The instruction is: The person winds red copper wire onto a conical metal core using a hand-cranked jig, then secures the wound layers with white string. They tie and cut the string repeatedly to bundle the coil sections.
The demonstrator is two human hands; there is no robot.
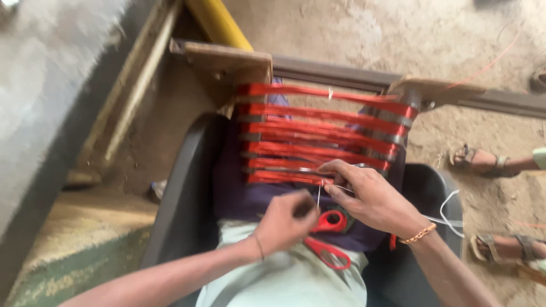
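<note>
Red threads (318, 133) stretch in bands across a wooden frame (227, 59), above the person's lap. Right hand (369, 196) lies at the lowest band, fingers pinching a thin white thread (319, 196). Left hand (284, 222), just below the bands, has its fingers curled shut around red scissors (330, 239).

One head-worn camera looks steeply down, close over the red thread bands (324, 136) and lap.
</note>
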